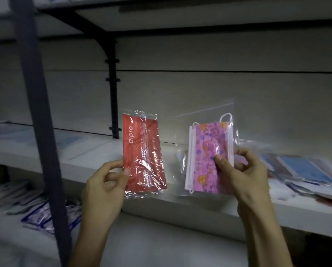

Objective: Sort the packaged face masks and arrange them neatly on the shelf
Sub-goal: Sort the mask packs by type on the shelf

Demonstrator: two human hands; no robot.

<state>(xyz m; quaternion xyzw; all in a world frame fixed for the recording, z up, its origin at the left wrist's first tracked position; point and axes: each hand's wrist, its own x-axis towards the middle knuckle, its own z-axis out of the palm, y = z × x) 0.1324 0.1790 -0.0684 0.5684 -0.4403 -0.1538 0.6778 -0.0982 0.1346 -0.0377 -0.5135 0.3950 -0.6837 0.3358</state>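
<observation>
The white shelf [95, 151] is running across the view, with blurred blue packs [303, 168] lying on its right end. In front of it the right hand [244, 176] is pinching the clear bag of pink patterned masks [209, 157], while the left hand [105, 182] is pinching the red pack [144, 153] — both raised upright, well apart. Judging by colour, each wants its own pile, laid flat and square.

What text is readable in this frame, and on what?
"dipro": white letters running up the left side of the red mask pack, held in the left hand.
Pink patterned mask bag, in the right hand: no text visible.
Packs on the shelf: too blurred to read.
</observation>
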